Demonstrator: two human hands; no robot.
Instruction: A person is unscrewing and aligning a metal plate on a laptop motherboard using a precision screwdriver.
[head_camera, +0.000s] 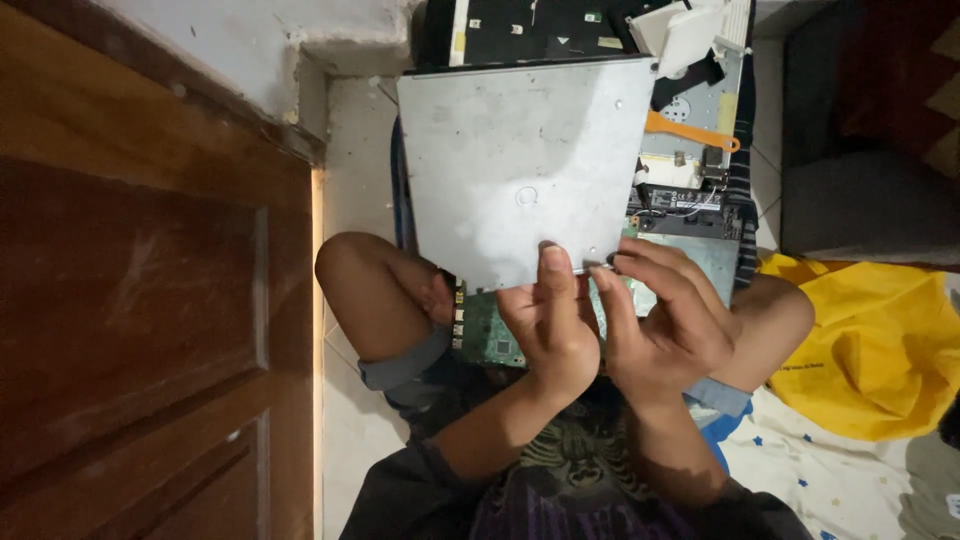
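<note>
I see my left hand (548, 330) pinching the near edge of the grey metal plate (520, 170), thumb flat on top; my right hand (665, 320), at three o'clock, fingers curled, pinches its corner; green circuit board (490, 335) beneath.

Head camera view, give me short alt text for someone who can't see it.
A seated person's left hand and right hand hold the near edge of a flat grey metal plate above a green circuit board on their lap. A wooden door stands to the left and a yellow bag lies to the right.
</note>
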